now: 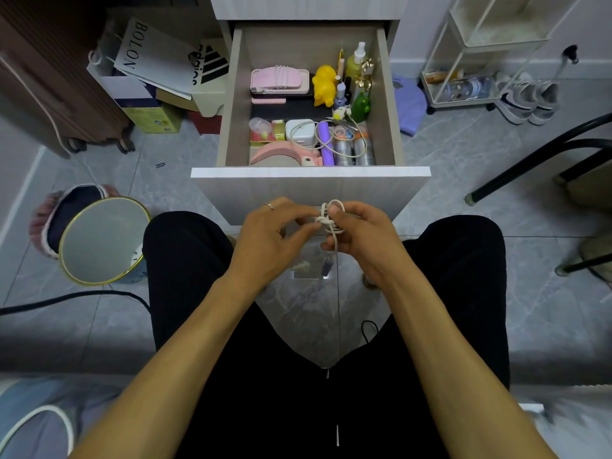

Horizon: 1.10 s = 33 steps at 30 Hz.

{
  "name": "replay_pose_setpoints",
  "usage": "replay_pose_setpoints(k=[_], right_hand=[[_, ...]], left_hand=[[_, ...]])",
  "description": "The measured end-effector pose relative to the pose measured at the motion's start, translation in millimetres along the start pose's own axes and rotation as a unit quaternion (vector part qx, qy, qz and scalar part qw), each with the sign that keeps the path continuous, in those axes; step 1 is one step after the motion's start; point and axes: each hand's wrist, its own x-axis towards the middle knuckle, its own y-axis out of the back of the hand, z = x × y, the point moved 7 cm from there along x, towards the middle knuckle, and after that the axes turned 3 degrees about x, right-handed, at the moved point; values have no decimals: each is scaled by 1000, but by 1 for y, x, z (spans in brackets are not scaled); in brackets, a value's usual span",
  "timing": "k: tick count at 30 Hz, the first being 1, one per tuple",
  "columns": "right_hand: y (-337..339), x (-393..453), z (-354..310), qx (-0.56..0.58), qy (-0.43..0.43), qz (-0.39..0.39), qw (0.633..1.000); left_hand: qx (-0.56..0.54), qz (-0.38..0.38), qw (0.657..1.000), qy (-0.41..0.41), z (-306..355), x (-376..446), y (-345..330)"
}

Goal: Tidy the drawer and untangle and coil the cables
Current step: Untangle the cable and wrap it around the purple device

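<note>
You sit facing the open drawer (309,172), with both hands raised just in front of its white front panel, above your knees. Your right hand (359,238) has its grip clamped on a small bundle of white cable (331,217), fingers and thumb curled round the loops, while a loose tail of that cable hangs straight down between your legs. Your left hand (273,235) meets the bundle from the other side, its fingertips pinching a strand at the knot (a thin ring shows on one finger). Inside the drawer, a second pale cable (334,140) lies looped near the front, draped over a white charger (303,131), a purple tube (326,142) and two silver cans (352,150). Further back sit a pink case (278,79), a yellow toy (324,84) and a green toy (361,106) beside some small bottles. On the floor to your left stands a round bin (102,240) with a gold rim
</note>
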Motion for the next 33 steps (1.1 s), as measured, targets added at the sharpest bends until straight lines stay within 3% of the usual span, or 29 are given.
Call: replay_pose_setpoints(k=[3, 5, 7, 9, 14, 18, 21, 24, 28, 30, 33], right_hand=[[2, -1, -3, -13, 11, 16, 1000], [6, -4, -12, -121, 87, 37, 988], [4, -12, -26, -259, 217, 39, 940], [-6, -20, -33, -338, 310, -6, 888], [-21, -19, -41, -476, 362, -31, 801], [-30, -22, -50, -508, 386, -20, 769], [-33, -28, -51, -468, 394, -28, 791], [-30, -30, -50, -370, 371, -42, 851], [-20, -22, -35, -254, 249, -54, 933], [-18, -17, -31, -264, 212, -56, 939], [-18, -10, -35, -353, 210, -51, 910]], left_hand=[[5, 8, 1000, 26, 0, 2, -1], [6, 9, 998, 57, -3, 3, 0], [-16, 13, 996, 91, -8, 4, 1], [-39, 3, 993, 110, -10, 5, 2], [-109, -43, 980, 163, -10, 5, -5], [-239, -12, 930, 278, -18, -1, -6], [-329, 14, 874, 357, -26, -8, -11], [-354, 34, 844, 402, -39, -10, -17], [-289, 42, 876, 385, -46, -6, -19], [-254, 47, 905, 339, -40, -4, -13], [-183, 29, 947, 261, -24, -2, -5]])
